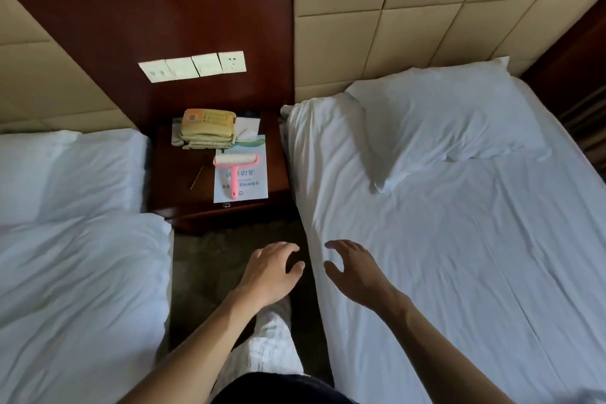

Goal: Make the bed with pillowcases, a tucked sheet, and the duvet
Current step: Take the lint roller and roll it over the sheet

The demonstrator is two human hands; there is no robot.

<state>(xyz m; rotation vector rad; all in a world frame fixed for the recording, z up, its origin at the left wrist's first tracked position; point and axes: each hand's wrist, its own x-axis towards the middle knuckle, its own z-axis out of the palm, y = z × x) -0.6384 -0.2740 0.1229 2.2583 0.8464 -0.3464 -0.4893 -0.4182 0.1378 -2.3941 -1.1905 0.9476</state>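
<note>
Both hands, the left hand (273,269) and right hand (352,267), hang open and empty by the sheet (442,256) edge, likely ready to tuck it.

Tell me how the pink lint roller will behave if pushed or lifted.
The pink lint roller looks like thin plastic, so probably light. Its cylindrical head may roll if pushed lengthwise. Lying on a smooth leaflet, it could also slide.

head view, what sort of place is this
Most likely a hotel twin room: the left bed and right bed both in white linen, a nightstand between them with a corded phone and leaflet, a switch panel on the wall above.
</note>
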